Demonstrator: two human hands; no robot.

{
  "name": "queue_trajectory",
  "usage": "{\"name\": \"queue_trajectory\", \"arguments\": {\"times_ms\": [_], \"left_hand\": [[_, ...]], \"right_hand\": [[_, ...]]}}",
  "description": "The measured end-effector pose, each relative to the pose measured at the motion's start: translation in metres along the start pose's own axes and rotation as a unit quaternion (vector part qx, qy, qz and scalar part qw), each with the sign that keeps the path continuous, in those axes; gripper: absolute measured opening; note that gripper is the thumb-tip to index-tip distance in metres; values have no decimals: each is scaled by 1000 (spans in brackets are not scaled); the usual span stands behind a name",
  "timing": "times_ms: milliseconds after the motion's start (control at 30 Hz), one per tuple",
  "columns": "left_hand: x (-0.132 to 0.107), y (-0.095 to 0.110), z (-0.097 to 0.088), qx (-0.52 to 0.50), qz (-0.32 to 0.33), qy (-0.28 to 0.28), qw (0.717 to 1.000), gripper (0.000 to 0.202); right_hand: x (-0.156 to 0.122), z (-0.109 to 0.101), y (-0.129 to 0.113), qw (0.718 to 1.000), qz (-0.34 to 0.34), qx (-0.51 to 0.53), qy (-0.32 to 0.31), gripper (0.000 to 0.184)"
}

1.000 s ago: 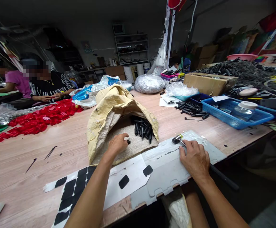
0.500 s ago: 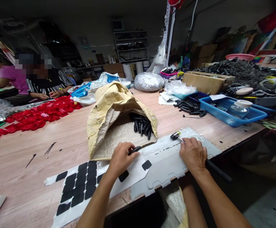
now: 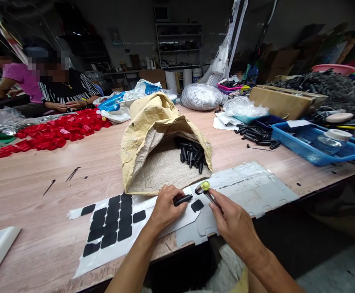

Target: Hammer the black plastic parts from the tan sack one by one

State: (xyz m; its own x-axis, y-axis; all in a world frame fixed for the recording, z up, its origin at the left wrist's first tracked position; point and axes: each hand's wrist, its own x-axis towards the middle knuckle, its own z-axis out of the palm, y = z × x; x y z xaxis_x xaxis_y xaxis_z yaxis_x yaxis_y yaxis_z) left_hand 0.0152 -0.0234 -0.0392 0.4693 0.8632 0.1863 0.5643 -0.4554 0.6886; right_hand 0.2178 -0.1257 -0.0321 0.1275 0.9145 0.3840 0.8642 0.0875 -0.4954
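Seen from the head camera, the left hand [image 3: 167, 206] sits at the near edge of the wooden table [image 3: 43, 175], its fingers closed around a short black rod [image 3: 182, 200] that lies nearly flat and points right. Just to its right, the right hand [image 3: 234, 223] is clamped on the thin handle of a small hammer [image 3: 206, 192], whose yellow-green head is tilted up and sits just beyond and to the right of the rod's free end. The two hands are close together but not touching. Under them lies a white backing sheet [image 3: 165, 228] carrying rows of black pads [image 3: 113, 221] on its left part, and a single black pad [image 3: 197, 205] lies between the hands. A grey sheet [image 3: 247, 191] spreads to the right. Just beyond the hands, a yellow woven sack [image 3: 153, 130] lies open toward the near side, with more black rods [image 3: 192, 155] heaped in its mouth. Far left, a spread of red pieces [image 3: 55, 133] covers the table in front of two seated people. To the right stands a blue tray [image 3: 305, 148] holding a clear bottle [image 3: 330, 139], and behind it a cardboard box [image 3: 284, 101].
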Motion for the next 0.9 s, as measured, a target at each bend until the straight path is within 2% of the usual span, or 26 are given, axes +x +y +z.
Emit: {"name": "queue_trajectory", "arguments": {"times_ms": [167,333,467,633,700,767,900], "left_hand": [[-1,-1,-2,-16,6,-7,1000,16],[-1,-2,-2,-25,2,-3,1000,17],[-2,0,-3,-22,8,-5,1000,17],[-2,0,-3,-6,11,0,1000,14],[-2,-1,-3,-20,7,1,1000,17],[-1,-3,-3,-37,0,-2,999,18],[-1,-6,-4,-61,-14,-18,998,18]], "right_hand": [[-3,8,-17,999,-46,-14,14,47],[-4,14,-20,994,-67,-87,-18,48],[-2,14,-28,996,-75,-51,-1,47],[-4,22,-35,994,-87,-37,-51,47],[-1,18,-30,996,-73,-25,-42,44],[6,8,-17,998,-46,-31,-2,43],[31,-19,30,985,60,-148,59,35]]}}
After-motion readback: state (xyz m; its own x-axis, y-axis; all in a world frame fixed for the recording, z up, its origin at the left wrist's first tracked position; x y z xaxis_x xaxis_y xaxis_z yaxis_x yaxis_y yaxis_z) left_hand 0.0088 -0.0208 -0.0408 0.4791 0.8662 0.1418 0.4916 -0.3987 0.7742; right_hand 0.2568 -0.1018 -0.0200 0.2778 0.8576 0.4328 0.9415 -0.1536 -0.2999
